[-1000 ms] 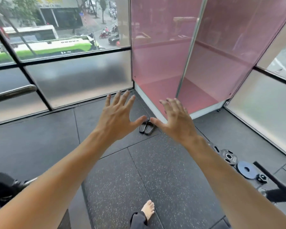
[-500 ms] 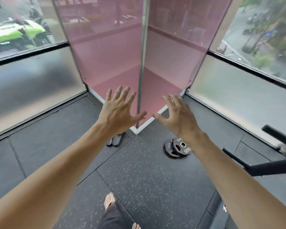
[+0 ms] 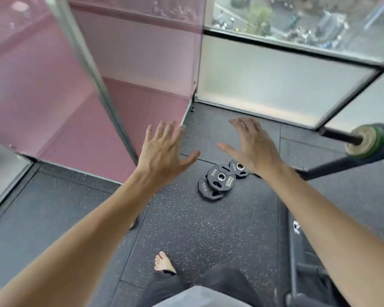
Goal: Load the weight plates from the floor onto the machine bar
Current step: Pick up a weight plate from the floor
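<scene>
The speckled black rubber floor fills most of the head view, and every place below is given from the small pile of weight plates lying on it. Beyond and to the left of the pile stands a pink glass partition with a metal post at its corner; beyond and to the right runs a frosted window panel with a street visible above it. To the right of the pile a dark machine frame slants across the floor, and above it the machine bar ends in a round plate already on it. The person's two bare forearms reach forward over the floor. The left hand hangs in the air up and to the left of the pile, fingers spread and straight, holding nothing. The right hand hovers just above the pile's far right plate, fingers likewise spread and relaxed, empty. The pile itself is three black plates overlapping one another, two marked 5KG, flat on the floor and untouched. Nearer than the pile, a bare foot stands on the floor.
</scene>
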Motion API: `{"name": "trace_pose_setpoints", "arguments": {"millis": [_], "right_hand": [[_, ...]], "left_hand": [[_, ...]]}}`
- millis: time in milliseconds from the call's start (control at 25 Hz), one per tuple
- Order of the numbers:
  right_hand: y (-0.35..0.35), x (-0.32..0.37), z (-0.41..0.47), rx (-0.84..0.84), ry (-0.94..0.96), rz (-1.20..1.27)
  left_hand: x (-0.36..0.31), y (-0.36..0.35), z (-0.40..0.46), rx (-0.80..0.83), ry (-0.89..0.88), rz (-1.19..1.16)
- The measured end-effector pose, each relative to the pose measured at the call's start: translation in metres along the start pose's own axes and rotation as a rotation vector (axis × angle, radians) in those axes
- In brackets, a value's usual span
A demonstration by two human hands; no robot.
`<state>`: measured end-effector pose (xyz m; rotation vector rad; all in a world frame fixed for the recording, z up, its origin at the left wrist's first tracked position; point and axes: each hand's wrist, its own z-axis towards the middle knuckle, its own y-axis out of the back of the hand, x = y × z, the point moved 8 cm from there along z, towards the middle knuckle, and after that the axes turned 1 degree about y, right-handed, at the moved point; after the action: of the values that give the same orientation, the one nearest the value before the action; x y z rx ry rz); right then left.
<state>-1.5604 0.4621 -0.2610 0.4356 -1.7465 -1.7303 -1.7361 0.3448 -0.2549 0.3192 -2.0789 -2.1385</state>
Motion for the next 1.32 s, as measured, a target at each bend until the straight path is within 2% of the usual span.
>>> {"name": "trace_pose_setpoints", "arguments": {"millis": [320,480,680,800,1080,1320], "right_hand": [[-0.06,-0.124,0.066,0.047,-0.296,0.044],[-0.129,-0.2,0.106,0.095,-0.377,0.052],[-0.241,-0.28,0.146,0.2,-0.447,-0.002],[-0.324,-0.319,0.166,0.22,-0.545,0.005],[-0.586,-0.37,0.174,0.231,-0.917,0.097],[-0.755,-0.408,0.138,0.218,-1.381,0.254]], "left_hand": [[-0.084,-0.106,0.151,0.19,-0.238,0.002],[-0.127,-0.182,0.216,0.274,-0.267,0.01],[-0.141,-0.316,0.288,0.371,-0.157,-0.019],[-0.139,-0.415,0.317,0.443,-0.156,-0.006],[-0.143,-0.654,0.389,0.484,-0.34,0.038],[-0.155,-0.807,0.429,0.524,-0.485,0.05]]}}
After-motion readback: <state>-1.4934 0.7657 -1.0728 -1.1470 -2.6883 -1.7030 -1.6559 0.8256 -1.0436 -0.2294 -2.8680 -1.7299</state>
